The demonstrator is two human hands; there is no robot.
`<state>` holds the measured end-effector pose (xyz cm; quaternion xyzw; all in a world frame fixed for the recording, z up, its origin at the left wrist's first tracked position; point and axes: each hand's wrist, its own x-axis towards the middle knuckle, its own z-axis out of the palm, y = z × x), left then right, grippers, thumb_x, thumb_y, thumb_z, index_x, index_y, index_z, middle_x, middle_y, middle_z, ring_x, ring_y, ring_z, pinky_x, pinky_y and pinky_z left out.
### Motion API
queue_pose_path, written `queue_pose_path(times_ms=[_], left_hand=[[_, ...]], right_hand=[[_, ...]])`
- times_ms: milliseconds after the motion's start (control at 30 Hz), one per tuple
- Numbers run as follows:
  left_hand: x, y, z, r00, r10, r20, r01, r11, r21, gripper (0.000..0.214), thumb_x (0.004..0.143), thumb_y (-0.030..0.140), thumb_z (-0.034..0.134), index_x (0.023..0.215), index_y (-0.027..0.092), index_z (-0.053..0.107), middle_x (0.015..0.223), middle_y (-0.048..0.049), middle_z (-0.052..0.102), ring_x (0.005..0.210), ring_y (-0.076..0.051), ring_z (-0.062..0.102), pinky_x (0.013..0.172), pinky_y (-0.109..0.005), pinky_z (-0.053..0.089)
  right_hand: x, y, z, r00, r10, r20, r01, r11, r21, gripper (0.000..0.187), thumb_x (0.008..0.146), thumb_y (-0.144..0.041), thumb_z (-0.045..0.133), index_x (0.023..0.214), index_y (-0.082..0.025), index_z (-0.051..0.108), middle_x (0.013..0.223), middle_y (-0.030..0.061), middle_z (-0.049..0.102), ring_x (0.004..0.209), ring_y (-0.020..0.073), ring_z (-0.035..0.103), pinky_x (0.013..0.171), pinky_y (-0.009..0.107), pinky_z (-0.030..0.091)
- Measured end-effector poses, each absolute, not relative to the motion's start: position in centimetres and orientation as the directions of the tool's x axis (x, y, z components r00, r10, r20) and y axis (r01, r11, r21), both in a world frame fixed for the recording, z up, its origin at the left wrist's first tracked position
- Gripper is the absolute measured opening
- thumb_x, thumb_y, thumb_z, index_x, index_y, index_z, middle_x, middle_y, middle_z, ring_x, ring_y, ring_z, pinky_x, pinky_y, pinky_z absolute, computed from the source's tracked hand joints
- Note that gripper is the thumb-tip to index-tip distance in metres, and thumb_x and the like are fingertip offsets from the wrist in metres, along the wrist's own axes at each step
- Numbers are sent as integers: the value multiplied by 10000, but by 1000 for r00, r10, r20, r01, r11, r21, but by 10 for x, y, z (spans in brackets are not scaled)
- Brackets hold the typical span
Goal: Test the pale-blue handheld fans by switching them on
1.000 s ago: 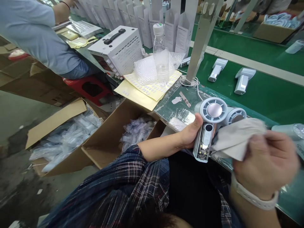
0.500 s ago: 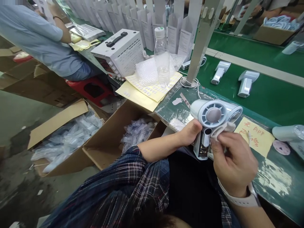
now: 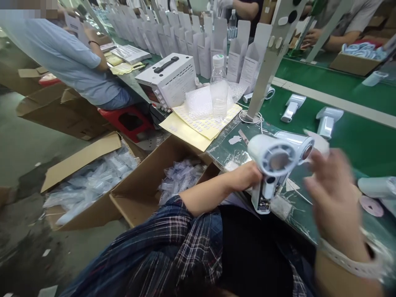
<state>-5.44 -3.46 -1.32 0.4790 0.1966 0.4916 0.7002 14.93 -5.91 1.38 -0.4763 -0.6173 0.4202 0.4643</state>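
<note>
My left hand grips the handle of a pale blue handheld fan, held upright at the near edge of the green conveyor table. The fan's round head faces me with its centre showing as a hollow. My right hand is beside the fan on its right and smeared by motion; its fingers look spread, and a blurred white cloth shows just above them. A white band sits on that wrist.
Two more fans lie on the belt beyond. A clear bottle stands on yellow sticker sheets by a white case. Open cartons of bagged parts stand on the floor at left. A seated person's sleeve is at upper left.
My right hand has pulled away from the fan's head to the right, taking the cloth off it. The fan has tilted so its barrel points further right. The view has shifted slightly.
</note>
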Motion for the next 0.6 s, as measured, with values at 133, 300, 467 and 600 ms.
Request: queue_pose_path(times_ms=[133, 300, 467, 600], left_hand=[[-82, -44, -1, 654, 728, 205, -251, -47, 967, 718, 541, 638, 996, 1062, 191, 785, 1031, -88, 754, 1071, -307, 702, 1043, -455, 551], [-74, -35, -19, 426, 902, 75, -472, 150, 869, 686, 714, 783, 839, 1032, 186, 724, 971, -77, 755, 935, -247, 740, 945, -415, 598], [-43, -37, -18, 503, 859, 101, -607, 267, 749, 663, 719, 615, 921, 1082, 208, 545, 945, -18, 684, 797, -173, 710, 749, -328, 618], [-34, -46, -10, 577, 804, 144, -542, 245, 803, 639, 721, 394, 935, 1098, 222, 448, 962, 2, 633, 757, -150, 687, 673, -294, 590]], right_hand=[[143, -81, 1, -188, 982, -10, 5, -9, -1000, 639, 734, -507, 935, 1307, -302, 740, 1288, 110, 781, 1110, 333, 772, 942, 472, 660], [166, -100, -3, 9, 992, -124, -16, -124, -992, 575, 638, -385, 1012, 1150, -270, 778, 1080, 70, 813, 924, 266, 775, 843, 404, 660], [158, -109, -8, 54, 989, -134, -175, -123, -977, 464, 783, -448, 897, 1171, -266, 718, 1067, 64, 784, 850, 233, 746, 757, 385, 652], [163, -118, -10, 107, 988, -107, -255, -77, -964, 417, 798, -392, 873, 1182, -284, 750, 1094, 67, 786, 884, 232, 753, 762, 375, 660]])
